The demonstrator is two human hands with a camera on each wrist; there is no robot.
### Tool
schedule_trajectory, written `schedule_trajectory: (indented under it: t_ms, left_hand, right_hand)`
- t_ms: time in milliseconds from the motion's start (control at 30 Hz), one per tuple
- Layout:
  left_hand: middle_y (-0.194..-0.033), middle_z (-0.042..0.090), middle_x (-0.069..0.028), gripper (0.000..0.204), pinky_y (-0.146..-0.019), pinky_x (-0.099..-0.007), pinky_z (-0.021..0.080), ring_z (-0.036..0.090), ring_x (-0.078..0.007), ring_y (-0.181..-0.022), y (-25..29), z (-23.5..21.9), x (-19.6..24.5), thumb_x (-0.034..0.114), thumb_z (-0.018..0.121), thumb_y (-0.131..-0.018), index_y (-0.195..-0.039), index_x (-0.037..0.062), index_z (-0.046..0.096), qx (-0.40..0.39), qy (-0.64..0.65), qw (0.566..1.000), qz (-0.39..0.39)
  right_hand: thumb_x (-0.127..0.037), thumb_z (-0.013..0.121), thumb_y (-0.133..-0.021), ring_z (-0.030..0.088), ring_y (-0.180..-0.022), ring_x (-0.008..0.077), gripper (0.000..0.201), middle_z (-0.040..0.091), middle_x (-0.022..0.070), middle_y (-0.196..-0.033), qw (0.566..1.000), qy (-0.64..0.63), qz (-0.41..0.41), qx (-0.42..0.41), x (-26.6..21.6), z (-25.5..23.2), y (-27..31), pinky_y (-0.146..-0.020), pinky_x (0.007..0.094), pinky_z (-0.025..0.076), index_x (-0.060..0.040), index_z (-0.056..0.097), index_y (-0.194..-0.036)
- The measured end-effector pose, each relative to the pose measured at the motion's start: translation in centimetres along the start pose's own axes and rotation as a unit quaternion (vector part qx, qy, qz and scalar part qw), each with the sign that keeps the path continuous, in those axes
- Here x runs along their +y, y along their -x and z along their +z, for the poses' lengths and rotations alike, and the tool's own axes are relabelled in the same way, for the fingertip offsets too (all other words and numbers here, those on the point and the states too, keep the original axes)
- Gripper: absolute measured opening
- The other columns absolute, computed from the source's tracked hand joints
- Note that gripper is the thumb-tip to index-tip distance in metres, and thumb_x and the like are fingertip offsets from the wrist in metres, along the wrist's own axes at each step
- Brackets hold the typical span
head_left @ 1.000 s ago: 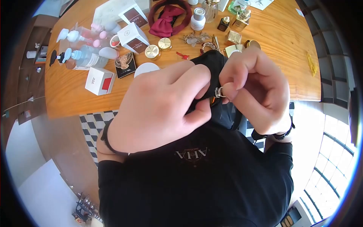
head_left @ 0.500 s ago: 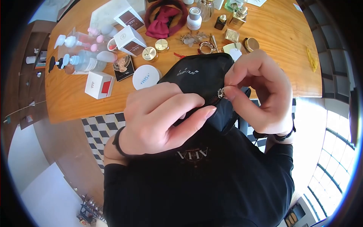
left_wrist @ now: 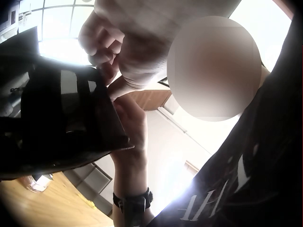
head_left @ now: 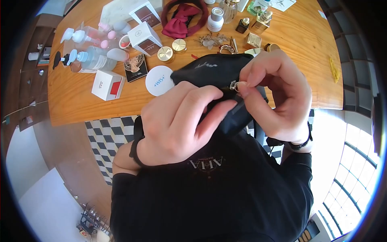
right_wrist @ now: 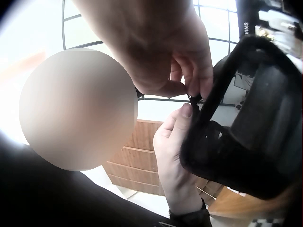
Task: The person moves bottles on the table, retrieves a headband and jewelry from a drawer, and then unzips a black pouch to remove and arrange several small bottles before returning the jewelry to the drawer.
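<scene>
A black pouch (head_left: 213,72) with pale lettering hangs between both hands above the table's near edge. My right hand (head_left: 278,94) pinches the metal zipper pull (head_left: 234,85) between thumb and forefinger. The left hand (head_left: 181,123) grips the pouch's near edge with curled fingers and thumb, its fingertips partly hidden behind the fabric. In the right wrist view the pouch (right_wrist: 274,123) shows its dark rim and some see-through material. The left wrist view shows the pouch (left_wrist: 61,109) from below.
On the wooden table (head_left: 306,76) stand pump bottles (head_left: 94,59), white boxes (head_left: 108,84), a round white lid (head_left: 159,80), gold-capped jars (head_left: 165,54), a red bow headband (head_left: 177,22) and perfume bottles (head_left: 262,22). A yellow item (head_left: 334,69) lies at the right.
The pouch has tipped so its lettered face looks flatter than half a second ago. The left hand has shifted slightly right; the right hand keeps its pinch on the pull.
</scene>
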State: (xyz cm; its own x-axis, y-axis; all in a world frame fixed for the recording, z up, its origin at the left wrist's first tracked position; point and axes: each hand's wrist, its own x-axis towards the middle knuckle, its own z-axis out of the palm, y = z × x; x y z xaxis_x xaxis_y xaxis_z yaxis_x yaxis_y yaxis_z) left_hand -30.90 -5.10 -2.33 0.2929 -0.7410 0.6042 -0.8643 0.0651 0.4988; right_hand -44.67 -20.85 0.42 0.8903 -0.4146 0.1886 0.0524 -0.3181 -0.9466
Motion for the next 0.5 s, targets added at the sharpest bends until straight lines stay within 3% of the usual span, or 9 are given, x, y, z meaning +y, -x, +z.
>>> schedule_trajectory:
  t_ms: [300, 500]
  left_hand:
    - [-0.068, 0.057, -0.0017, 0.03, -0.046, -0.0247, 0.032, 0.045, -0.0095, -0.051, -0.7, 0.4, -0.3, -0.001, 0.09, -0.071, -0.095, 0.0027, 0.072, 0.006, 0.057, 0.998, -0.025]
    - [-0.072, 0.057, -0.0034, 0.021, -0.05, -0.026, 0.035, 0.049, -0.0124, -0.055, -1.6, -0.1, -0.9, -0.004, 0.084, -0.075, -0.091, 0.0006, 0.07, -0.074, 0.092, 0.992, -0.037]
  right_hand:
    - [0.017, 0.057, -0.084, 0.061, -0.087, 0.0123, 0.025, 0.06, 0.007, -0.096, 1.0, 0.011, -0.017, 0.005, 0.4, -0.1, -0.2, -0.08, 0.0254, 0.05, -0.0031, 0.055, -0.098]
    - [0.018, 0.056, -0.078, 0.061, -0.081, 0.0156, 0.025, 0.061, 0.0073, -0.088, 0.988, 0.118, -0.096, -0.003, 0.6, -0.3, -0.8, -0.075, 0.0262, 0.048, -0.0019, 0.056, -0.094]
